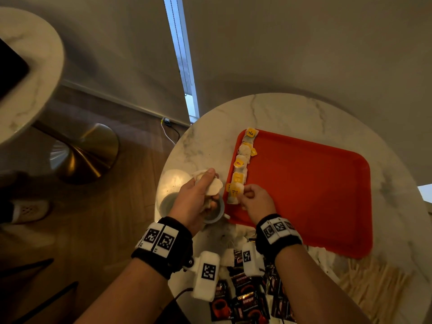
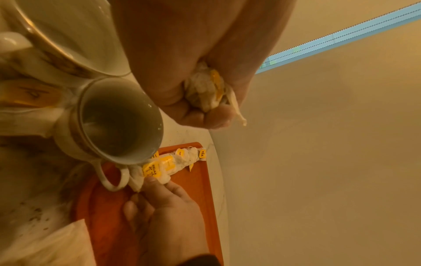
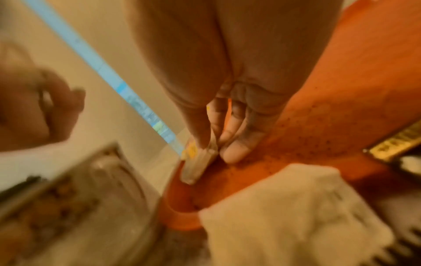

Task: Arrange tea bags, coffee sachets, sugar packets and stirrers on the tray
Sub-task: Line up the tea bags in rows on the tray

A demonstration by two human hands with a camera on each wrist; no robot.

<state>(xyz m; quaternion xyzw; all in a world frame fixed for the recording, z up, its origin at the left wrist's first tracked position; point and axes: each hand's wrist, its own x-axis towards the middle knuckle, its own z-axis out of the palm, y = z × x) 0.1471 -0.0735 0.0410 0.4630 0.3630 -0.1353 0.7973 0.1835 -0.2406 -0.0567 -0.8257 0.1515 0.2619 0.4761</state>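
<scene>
An orange tray (image 1: 304, 190) lies on the round marble table (image 1: 280, 108). Several tea bags with yellow tags (image 1: 243, 160) form a row along the tray's left edge. My right hand (image 1: 253, 198) pinches the nearest tea bag (image 1: 234, 195) of that row against the tray; the right wrist view shows the same tea bag (image 3: 198, 162) between thumb and finger. My left hand (image 1: 198, 195) grips a bunch of tea bags (image 1: 214, 185) above a white cup (image 1: 215, 215); in the left wrist view the bunch (image 2: 205, 90) is crumpled in the fist.
Dark coffee sachets (image 1: 245, 298) lie at the table's near edge, with wooden stirrers (image 1: 374, 284) to their right and white packets (image 1: 240, 235) near the tray's corner. A saucer (image 1: 175, 181) sits left of the cup (image 2: 120, 122). Another marble table (image 1: 25, 73) stands far left.
</scene>
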